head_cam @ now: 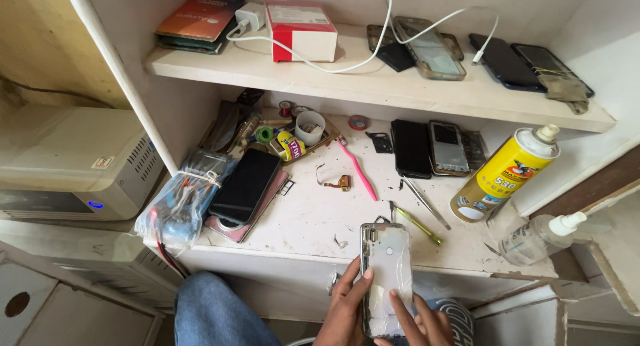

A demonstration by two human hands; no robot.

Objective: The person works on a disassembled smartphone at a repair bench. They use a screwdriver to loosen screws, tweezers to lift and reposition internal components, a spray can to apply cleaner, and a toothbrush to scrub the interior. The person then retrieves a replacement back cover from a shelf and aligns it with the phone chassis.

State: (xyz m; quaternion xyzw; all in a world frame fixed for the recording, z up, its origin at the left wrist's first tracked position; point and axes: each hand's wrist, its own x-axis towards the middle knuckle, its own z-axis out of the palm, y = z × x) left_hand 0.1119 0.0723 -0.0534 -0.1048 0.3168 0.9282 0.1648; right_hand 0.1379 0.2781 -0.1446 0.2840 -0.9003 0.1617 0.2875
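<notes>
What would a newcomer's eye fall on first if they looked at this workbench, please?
Probably the opened phone with its pale bare back, held at the near edge of the bench by the left hand and right hand. Next, the yellow spray can standing at the right, and the pink toothbrush lying mid-bench.

I am sitting at a small phone repair bench. Phones in various states lie on the scuffed white worktop and on the shelf above, where a charger trails its cable. Tweezers, a screwdriver, tape rolls and a yellow spray can lie around.
</notes>
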